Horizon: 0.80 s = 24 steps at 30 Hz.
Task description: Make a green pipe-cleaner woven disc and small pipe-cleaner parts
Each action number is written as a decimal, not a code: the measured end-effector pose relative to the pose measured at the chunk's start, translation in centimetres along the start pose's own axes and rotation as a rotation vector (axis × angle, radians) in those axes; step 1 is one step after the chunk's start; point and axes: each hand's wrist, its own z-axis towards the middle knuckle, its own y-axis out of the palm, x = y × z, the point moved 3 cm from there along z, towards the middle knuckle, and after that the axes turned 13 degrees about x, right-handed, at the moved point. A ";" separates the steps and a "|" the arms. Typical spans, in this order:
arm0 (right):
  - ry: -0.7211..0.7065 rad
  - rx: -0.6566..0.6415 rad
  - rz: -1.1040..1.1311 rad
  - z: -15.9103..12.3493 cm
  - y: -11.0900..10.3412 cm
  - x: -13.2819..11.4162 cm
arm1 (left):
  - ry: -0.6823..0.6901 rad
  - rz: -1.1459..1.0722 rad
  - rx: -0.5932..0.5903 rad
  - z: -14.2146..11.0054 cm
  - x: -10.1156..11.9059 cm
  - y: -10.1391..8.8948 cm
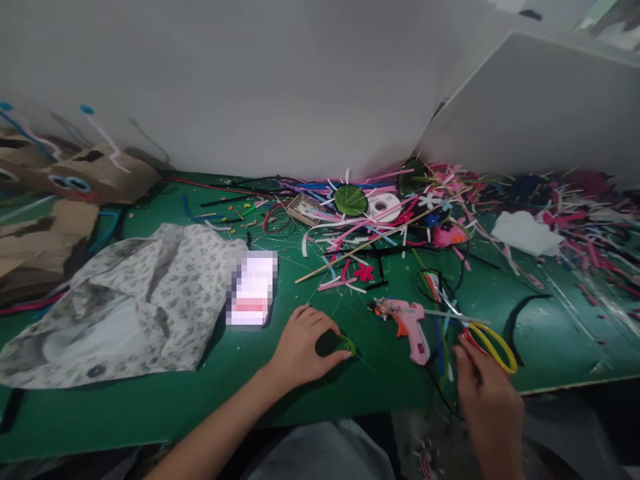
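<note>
My left hand [305,347] is over the green table, thumb and fingers curled round a small green coil [349,345] that looks like a pipe cleaner. At the table's front edge, my right hand [493,397] has its fingertips bent at the red handle of the scissors [493,343], whose other handle is yellow. Their blades point away from me, across loose strips. Between my hands lies a pink glue gun [415,327], its nozzle to the left and a clear glue stick [457,316] out of its back.
A phone [253,290] lies left of centre beside a patterned cloth [150,300]. Cardboard heads [105,177] stand at the back left. Pipe cleaners, a wooden skewer [345,260], a green disc [351,200], a white spool [384,208] and white tissue [527,233] line the back.
</note>
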 end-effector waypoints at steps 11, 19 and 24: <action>0.031 -0.089 -0.180 0.5 5.8 -6.5 | -0.150 0.015 0.045 -1.1 0.1 0.2; -0.153 0.147 0.176 1.6 3.0 -7.9 | -0.204 0.000 0.027 -1.2 0.0 0.3; -0.490 0.089 0.287 1.8 2.6 -9.7 | -0.218 0.002 0.026 -1.3 0.1 0.3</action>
